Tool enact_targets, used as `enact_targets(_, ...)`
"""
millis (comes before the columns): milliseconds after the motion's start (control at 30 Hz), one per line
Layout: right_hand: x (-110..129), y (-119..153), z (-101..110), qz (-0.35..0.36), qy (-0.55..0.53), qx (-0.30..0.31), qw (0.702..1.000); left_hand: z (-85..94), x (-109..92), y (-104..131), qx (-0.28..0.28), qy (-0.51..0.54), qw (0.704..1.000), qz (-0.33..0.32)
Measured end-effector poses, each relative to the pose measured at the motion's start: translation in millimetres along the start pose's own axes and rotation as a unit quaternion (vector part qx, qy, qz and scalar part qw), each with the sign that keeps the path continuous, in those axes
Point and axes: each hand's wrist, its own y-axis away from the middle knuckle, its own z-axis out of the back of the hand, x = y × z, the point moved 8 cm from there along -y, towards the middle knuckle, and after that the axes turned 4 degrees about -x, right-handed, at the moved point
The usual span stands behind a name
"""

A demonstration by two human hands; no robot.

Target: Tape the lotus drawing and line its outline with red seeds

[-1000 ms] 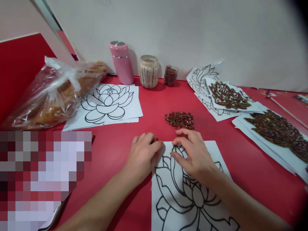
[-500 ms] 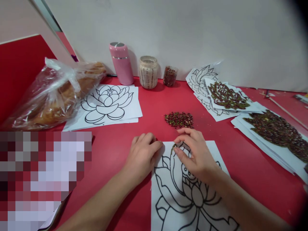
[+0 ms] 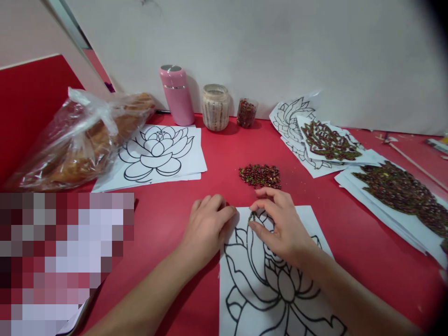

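A white sheet with a black lotus outline [image 3: 245, 298] lies on the red table below my hands. My left hand [image 3: 210, 226] rests at the sheet's upper left edge with its fingers curled; nothing shows in it. My right hand [image 3: 276, 219] is over the upper part of the drawing, thumb and index finger close together at a short line of small green beans [image 3: 251, 217]. Whether a bean is between those fingertips is too small to tell. Just beyond my right hand is a loose pile of red and green beans [image 3: 259, 176].
Behind stand a pink flask [image 3: 178, 98], a smeared glass jar [image 3: 215, 108] and a small cup of beans [image 3: 247, 113]. Lotus sheets [image 3: 159, 156] and a plastic bag [image 3: 87, 144] lie left. Bean-covered pictures [image 3: 399, 189] lie right. A pixelated patch hides the lower left.
My right hand has shifted slightly left and down, its thumb and index finger now at the bean line's top. My left hand stays in place.
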Motion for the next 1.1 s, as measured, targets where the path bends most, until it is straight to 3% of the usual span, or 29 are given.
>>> enact_targets(633,2,-1,-8,-0.004,0.051,0.008,0.999,0.2,-1,0,-0.006,0.0,1.0,-0.002)
enact_targets(1100,-7,-1,6,-0.019,-0.01,-0.035,0.999,-0.4,1,0,-0.001,-0.001,1.0,0.003)
